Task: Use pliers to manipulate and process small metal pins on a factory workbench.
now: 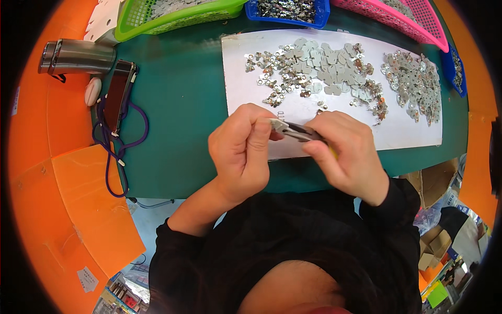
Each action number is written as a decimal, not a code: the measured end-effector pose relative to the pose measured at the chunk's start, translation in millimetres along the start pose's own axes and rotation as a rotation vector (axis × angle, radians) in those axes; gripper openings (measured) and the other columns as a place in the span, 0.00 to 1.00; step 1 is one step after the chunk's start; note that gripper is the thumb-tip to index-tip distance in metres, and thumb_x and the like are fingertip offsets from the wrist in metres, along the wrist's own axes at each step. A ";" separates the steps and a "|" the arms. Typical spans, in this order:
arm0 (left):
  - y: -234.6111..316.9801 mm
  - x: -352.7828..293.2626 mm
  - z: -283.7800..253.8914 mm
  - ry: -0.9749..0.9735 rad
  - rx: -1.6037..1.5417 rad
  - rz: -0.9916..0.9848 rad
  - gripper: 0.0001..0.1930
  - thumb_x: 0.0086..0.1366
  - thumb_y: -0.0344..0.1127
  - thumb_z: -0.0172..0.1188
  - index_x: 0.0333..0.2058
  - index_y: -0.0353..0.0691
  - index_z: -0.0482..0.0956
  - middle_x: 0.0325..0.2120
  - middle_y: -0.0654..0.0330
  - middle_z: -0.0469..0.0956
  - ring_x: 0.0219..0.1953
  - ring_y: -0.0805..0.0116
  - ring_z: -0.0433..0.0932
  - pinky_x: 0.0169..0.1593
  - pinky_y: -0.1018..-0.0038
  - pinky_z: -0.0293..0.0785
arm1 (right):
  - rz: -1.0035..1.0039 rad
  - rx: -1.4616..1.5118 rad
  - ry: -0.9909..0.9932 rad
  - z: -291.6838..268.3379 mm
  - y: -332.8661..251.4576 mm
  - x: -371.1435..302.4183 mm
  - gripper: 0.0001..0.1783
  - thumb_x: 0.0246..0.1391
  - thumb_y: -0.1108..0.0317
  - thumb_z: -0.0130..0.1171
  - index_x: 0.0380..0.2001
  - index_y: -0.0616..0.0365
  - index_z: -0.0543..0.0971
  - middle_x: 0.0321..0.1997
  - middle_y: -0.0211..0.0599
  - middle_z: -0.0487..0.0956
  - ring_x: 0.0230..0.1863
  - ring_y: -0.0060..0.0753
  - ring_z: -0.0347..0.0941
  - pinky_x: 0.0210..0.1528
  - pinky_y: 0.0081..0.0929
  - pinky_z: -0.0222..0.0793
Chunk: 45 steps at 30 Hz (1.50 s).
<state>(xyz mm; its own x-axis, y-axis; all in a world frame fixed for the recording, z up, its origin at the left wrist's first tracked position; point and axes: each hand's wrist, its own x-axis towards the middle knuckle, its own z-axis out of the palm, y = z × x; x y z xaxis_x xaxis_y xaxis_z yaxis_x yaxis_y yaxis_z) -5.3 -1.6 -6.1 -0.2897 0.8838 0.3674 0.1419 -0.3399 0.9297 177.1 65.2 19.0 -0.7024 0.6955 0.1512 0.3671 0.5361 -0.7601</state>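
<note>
My left hand (243, 146) pinches a small flat metal plate (278, 125) between thumb and fingers, at the near edge of a white board (298, 149). Closed round a pair of pliers (297, 132), my right hand (348, 154) holds the jaws against that plate. A bit of yellow handle shows under the right thumb; the rest of the handles is hidden in the hand. Just beyond the plier tips lie a few small metal pieces. Farther back on the board, flat grey plates (327, 65) are heaped among shiny metal clips (282, 86).
More metal parts (413, 83) are piled at the board's right. Along the back stand a green basket (178, 23), a blue bin (286, 21) and a pink basket (402, 26). A steel flask (81, 56), a phone (117, 99) and its purple cord (141, 123) lie at the left.
</note>
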 end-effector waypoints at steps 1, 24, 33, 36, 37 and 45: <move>1.8 1.0 -4.2 -0.001 0.002 0.000 0.07 0.70 0.23 0.52 0.31 0.32 0.75 0.22 0.58 0.77 0.23 0.73 0.75 0.28 0.78 0.70 | 0.038 0.061 -0.067 -7.8 -0.3 -0.6 0.11 0.58 0.63 0.58 0.31 0.61 0.78 0.25 0.40 0.74 0.28 0.41 0.73 0.31 0.31 0.66; -6.3 9.3 -15.7 -0.229 0.479 0.525 0.10 0.45 0.24 0.64 0.30 0.36 0.77 0.25 0.60 0.79 0.26 0.62 0.78 0.27 0.73 0.72 | 0.477 0.753 -0.764 -45.1 2.4 14.3 0.27 0.71 0.54 0.43 0.29 0.63 0.81 0.23 0.29 0.77 0.26 0.18 0.71 0.30 0.20 0.65; -4.4 9.0 -15.2 -0.233 0.530 0.521 0.07 0.46 0.25 0.65 0.27 0.37 0.77 0.25 0.61 0.79 0.25 0.63 0.78 0.28 0.72 0.72 | 0.450 0.700 -0.802 -47.0 5.0 19.6 0.27 0.71 0.55 0.42 0.28 0.64 0.81 0.19 0.29 0.74 0.24 0.19 0.69 0.30 0.21 0.66; -5.6 10.3 -15.7 -0.257 0.530 0.543 0.07 0.47 0.26 0.65 0.27 0.37 0.77 0.25 0.61 0.79 0.26 0.63 0.78 0.28 0.72 0.72 | 0.440 0.686 -0.807 -46.3 7.0 19.1 0.27 0.71 0.55 0.42 0.28 0.64 0.81 0.19 0.29 0.73 0.23 0.20 0.68 0.30 0.20 0.66; -4.8 10.9 -15.9 -0.257 0.530 0.543 0.07 0.47 0.26 0.65 0.27 0.37 0.77 0.25 0.61 0.79 0.26 0.63 0.78 0.28 0.72 0.72 | 0.440 0.687 -0.807 -45.9 7.2 18.7 0.27 0.71 0.55 0.42 0.28 0.64 0.81 0.19 0.29 0.73 0.23 0.20 0.68 0.30 0.20 0.66; -8.1 14.6 -17.4 -0.355 0.363 0.532 0.04 0.65 0.27 0.55 0.31 0.35 0.76 0.29 0.54 0.83 0.28 0.59 0.80 0.32 0.71 0.76 | 0.309 0.624 -0.889 -47.9 9.2 20.8 0.25 0.70 0.58 0.42 0.27 0.61 0.82 0.17 0.28 0.72 0.19 0.20 0.68 0.25 0.21 0.64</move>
<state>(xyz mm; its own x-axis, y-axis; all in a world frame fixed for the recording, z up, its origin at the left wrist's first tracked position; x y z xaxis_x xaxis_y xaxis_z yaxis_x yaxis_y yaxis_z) -27.2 8.5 -7.8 0.2213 0.7007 0.6782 0.5004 -0.6785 0.5378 195.0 107.5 45.5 -0.9105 0.0360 -0.4119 0.4064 -0.1061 -0.9075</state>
